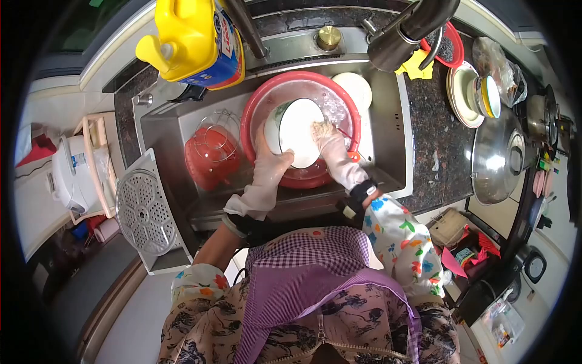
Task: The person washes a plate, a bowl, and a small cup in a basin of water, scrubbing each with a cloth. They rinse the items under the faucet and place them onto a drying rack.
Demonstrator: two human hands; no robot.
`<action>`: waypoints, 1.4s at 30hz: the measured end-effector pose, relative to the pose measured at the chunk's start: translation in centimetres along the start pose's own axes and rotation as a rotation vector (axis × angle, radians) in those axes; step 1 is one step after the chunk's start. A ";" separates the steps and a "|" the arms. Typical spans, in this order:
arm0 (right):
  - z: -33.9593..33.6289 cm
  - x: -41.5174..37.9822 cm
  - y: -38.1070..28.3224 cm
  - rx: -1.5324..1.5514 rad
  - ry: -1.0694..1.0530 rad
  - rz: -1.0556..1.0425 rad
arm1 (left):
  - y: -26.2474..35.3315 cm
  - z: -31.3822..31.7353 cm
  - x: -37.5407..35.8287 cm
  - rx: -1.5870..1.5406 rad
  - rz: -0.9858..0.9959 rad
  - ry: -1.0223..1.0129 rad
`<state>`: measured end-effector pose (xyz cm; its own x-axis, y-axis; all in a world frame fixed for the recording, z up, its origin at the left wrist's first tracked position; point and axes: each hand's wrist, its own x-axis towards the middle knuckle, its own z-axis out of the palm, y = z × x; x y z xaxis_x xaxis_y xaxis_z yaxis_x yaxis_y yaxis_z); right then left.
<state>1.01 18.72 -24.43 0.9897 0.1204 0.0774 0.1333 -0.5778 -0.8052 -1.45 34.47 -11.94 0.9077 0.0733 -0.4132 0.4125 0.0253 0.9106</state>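
A white bowl with a dark rim is tilted over the red basin, its inside facing up. My left hand, in a pale translucent glove, grips the bowl's near left side with the thumb over the rim. My right hand, gloved too, reaches to the bowl's right inner edge. Its fingers are closed around a crumpled yellowish scrubbing cloth, pressed against the bowl. Sudsy water shows in the basin, which stands inside the steel sink. Below my right hand, a small red handle pokes over the basin's rim.
A red colander with a wire rack lies left in the sink; a pale plate is behind the basin. A yellow jug and the faucet rise behind. Stacked dishes and a metal lid sit right.
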 end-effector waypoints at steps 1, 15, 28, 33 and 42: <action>-1.2 0.1 -2.6 0.000 -0.005 0.000 | -0.3 0.4 -0.4 -0.101 0.089 0.030; -2.1 -1.4 -3.1 0.246 -0.522 0.647 | -0.5 -1.0 0.3 0.054 0.026 0.032; -1.9 -0.8 1.2 0.050 -0.587 0.337 | 1.5 -0.7 -0.7 -0.150 0.030 -0.050; -6.6 -0.4 -6.5 0.720 -0.774 1.105 | -0.5 -0.4 -0.3 -0.156 0.056 -0.007; -0.7 -0.6 0.9 0.048 -0.327 0.104 | 2.5 -1.3 -0.5 0.147 -0.117 -0.098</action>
<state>0.60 17.62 -24.80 0.9276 0.3197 -0.1934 0.0218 -0.5630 -0.8261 -0.95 35.83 -9.49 0.8532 -0.0194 -0.5213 0.5158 -0.1179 0.8486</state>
